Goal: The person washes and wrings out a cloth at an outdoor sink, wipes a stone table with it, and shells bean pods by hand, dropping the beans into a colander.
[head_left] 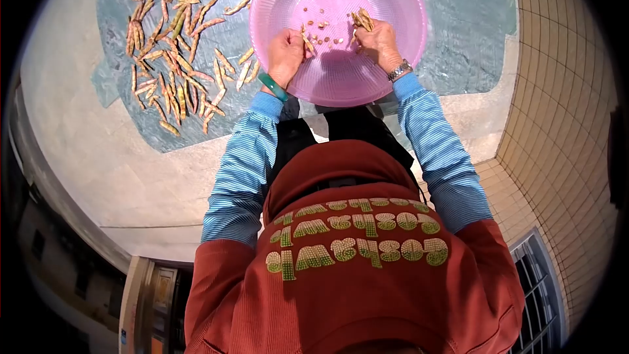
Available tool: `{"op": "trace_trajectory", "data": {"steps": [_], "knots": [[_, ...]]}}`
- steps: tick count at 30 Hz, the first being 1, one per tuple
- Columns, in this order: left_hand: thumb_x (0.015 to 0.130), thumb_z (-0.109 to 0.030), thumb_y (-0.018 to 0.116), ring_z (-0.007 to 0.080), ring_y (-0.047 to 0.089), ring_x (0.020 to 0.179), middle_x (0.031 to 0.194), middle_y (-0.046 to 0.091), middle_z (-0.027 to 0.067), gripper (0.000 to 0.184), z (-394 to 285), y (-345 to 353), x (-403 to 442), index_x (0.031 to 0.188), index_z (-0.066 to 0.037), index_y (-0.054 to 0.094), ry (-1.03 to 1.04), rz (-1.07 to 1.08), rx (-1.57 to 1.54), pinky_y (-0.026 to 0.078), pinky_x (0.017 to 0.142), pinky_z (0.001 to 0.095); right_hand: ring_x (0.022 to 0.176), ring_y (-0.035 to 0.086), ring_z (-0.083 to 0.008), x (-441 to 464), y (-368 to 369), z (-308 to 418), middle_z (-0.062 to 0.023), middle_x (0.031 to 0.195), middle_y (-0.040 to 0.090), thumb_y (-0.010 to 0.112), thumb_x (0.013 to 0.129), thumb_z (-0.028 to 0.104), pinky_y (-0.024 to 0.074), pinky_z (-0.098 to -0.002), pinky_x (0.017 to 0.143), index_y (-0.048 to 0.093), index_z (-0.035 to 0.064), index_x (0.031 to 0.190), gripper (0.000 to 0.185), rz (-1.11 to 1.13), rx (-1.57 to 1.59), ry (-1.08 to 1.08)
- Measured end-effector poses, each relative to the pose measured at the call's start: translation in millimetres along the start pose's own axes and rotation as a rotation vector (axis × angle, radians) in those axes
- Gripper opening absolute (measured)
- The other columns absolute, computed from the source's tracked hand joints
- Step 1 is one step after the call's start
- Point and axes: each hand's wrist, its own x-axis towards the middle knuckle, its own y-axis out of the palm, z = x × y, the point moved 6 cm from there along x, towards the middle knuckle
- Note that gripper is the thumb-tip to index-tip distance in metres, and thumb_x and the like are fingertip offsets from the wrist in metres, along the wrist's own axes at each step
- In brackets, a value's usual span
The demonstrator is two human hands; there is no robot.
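Red sweatshirt (354, 301) fills my near view; beyond it I have both hands over the pink basin (400, 0). My left hand (285, 56) has its fingers pinched on a dry pod (307, 42), protruding right of them. My right hand (379, 40) curls its fingers around a pod bunch (362, 20), jutting far and left. Loose beans (321, 25) lie between; unopened pods (181, 99) spread left on the green sheet (458, 46).

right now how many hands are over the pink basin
2: left hand over the left side of the pink basin, pinching a pod; right hand over its right side, holding pods. No others show.
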Motion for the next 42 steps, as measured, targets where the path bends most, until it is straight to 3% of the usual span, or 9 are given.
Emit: {"op": "trace_trajectory", "data": {"steps": [2,3,7,13,17,19,32,37,42], "knots": [[0.093,-0.016,0.044,0.0110,0.056,0.059,0.074,0.060,0.0068,0.018,4.7,-6.3,3.6,0.087,-0.001,0.052,-0.008,-0.113,-0.274,0.047,0.054,0.0231,0.049,0.059,-0.0163,-0.8,-16.0,0.3,-0.0130,0.058,0.061,0.056,0.075,0.009,0.0493,-0.0280,0.048,0.059,-0.0054,0.072,0.015,-0.068,0.060,0.169],[0.094,-0.017,0.043,0.0122,0.057,0.062,0.077,0.061,0.0082,0.018,-0.5,-1.7,-0.5,0.088,-0.002,0.051,-0.007,-0.087,-0.389,0.048,0.058,0.0242,0.048,0.055,-0.0116,-5.1,-10.5,4.8,-0.0062,0.063,0.061,0.060,0.079,0.006,0.0453,-0.0230,0.044,0.060,-0.0047,0.079,0.011,0.056,0.255,0.279],[0.093,-0.011,0.043,0.0112,0.056,0.059,0.078,0.061,0.0095,0.013,-10.4,15.8,-8.1,0.089,-0.001,0.050,-0.093,-0.010,-0.468,0.048,0.053,0.0221,0.051,0.055,-0.0094,-23.5,0.9,43.8,-0.0049,0.064,0.060,0.065,0.078,0.011,0.0435,-0.0215,0.043,0.062,-0.0011,0.080,0.013,0.217,0.526,0.402],[0.087,-0.011,0.048,0.0145,0.060,0.073,0.084,0.060,0.0083,0.010,-22.2,45.0,-9.0,0.095,-0.005,0.048,-0.090,0.179,-0.481,0.050,0.062,0.0265,0.055,0.058,-0.0103,-26.6,16.8,47.8,-0.0072,0.069,0.062,0.063,0.078,0.014,0.0465,-0.0207,0.047,0.063,-0.0019,0.082,0.016,0.272,0.564,0.314],[0.087,-0.010,0.046,0.0115,0.056,0.061,0.075,0.059,0.0069,0.006,-24.1,48.9,-8.3,0.090,-0.005,0.046,-0.128,0.169,-0.539,0.047,0.054,0.0246,0.058,0.061,-0.0120,-25.8,13.4,50.3,-0.0098,0.070,0.064,0.060,0.079,0.014,0.0494,-0.0213,0.049,0.063,-0.0038,0.082,0.018,0.270,0.521,0.260],[0.087,-0.010,0.050,0.0114,0.054,0.056,0.069,0.058,0.0063,0.007,-30.9,50.1,-7.6,0.088,-0.004,0.047,0.036,0.147,-0.326,0.045,0.049,0.0230,0.057,0.061,-0.0118,-25.8,13.6,52.5,-0.0093,0.070,0.064,0.059,0.079,0.014,0.0488,-0.0212,0.048,0.063,-0.0037,0.082,0.018,0.284,0.485,0.250],[0.088,-0.011,0.052,0.0101,0.051,0.051,0.063,0.056,0.0034,0.012,-6.1,27.4,-12.8,0.084,0.000,0.055,-0.047,0.070,-0.405,0.040,0.045,0.0217,0.052,0.052,-0.0079,-35.3,20.0,62.3,-0.0029,0.067,0.059,0.061,0.080,0.012,0.0410,-0.0210,0.046,0.060,-0.0001,0.083,0.013,0.291,0.575,0.367],[0.086,-0.012,0.056,0.0092,0.056,0.059,0.069,0.060,0.0052,0.018,-22.2,14.4,-25.3,0.097,0.001,0.059,0.144,-0.055,-0.239,0.042,0.051,0.0195,0.053,0.051,-0.0076,-34.6,36.7,67.3,-0.0025,0.067,0.057,0.062,0.079,0.014,0.0395,-0.0211,0.046,0.059,0.0003,0.082,0.014,0.352,0.584,0.322],[0.081,-0.005,0.058,0.0115,0.059,0.061,0.070,0.063,0.0084,0.012,-26.9,2.1,-31.8,0.089,0.004,0.061,0.330,-0.170,-0.027,0.048,0.057,0.0234,0.055,0.051,-0.0068,-38.6,50.0,90.2,-0.0033,0.067,0.057,0.064,0.078,0.016,0.0417,-0.0195,0.047,0.058,0.0018,0.082,0.016,0.403,0.539,0.241]]}}
